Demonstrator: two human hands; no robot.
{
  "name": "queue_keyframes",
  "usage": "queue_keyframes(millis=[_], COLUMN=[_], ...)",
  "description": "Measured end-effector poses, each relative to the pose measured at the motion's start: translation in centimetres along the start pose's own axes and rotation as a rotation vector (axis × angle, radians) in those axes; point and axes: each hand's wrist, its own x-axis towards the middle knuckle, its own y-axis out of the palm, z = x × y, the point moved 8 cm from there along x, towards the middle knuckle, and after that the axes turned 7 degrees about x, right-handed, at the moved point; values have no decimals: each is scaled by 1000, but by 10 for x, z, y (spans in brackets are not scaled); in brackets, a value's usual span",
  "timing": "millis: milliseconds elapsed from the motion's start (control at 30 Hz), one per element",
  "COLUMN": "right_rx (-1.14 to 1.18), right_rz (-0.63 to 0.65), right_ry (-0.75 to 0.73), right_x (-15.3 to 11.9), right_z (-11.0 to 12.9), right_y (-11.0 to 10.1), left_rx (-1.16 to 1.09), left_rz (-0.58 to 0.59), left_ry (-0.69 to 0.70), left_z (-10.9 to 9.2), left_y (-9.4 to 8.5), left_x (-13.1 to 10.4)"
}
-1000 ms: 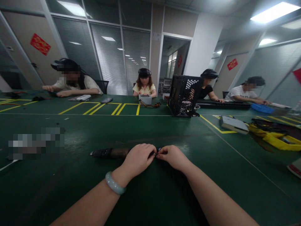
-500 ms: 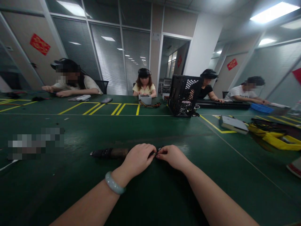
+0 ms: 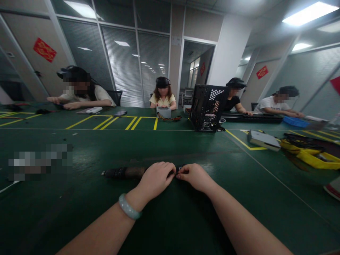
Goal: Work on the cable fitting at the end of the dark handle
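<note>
A dark electric screwdriver with a worn brown band lies along the green table, its metal tip pointing left. My left hand, with a pale green bangle on the wrist, is closed over the right end of the screwdriver and hides it. Right against it, my right hand is closed in a pinch at that same end. A small dark part shows between the two hands, with a tiny bright spot near the left fingertips. What the right fingers pinch is mostly hidden.
Across the green table stands a black computer case. A grey box with cables lies before a co-worker. To the right are a flat silver box and a yellow tray with black cables. Several co-workers sit opposite.
Both hands stay in place at the screwdriver's end. The bright spot between the fingers has shrunk slightly from view; nothing else has visibly moved.
</note>
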Motion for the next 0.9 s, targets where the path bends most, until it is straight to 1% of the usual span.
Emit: queue_keyframes(millis=[200, 300, 467, 733, 900], right_rx=[-30, -42, -26, -26, -37], right_rz=[-1, 1, 4, 1, 4], right_ry=[15, 21, 16, 5, 16], right_x=[0, -1, -1, -1, -1], right_z=[0, 0, 2, 2, 1], right_y=[0, 0, -1, -1, -1], left_rx=[-22, -19, -17, -23, 0], left_rz=[-46, -62, -54, -32, -23], left_ry=[45, 35, -2, 21, -27], left_z=[-3, -3, 0, -3, 0], left_y=[-2, -3, -1, -3, -2], left_x=[0, -1, -2, -1, -2])
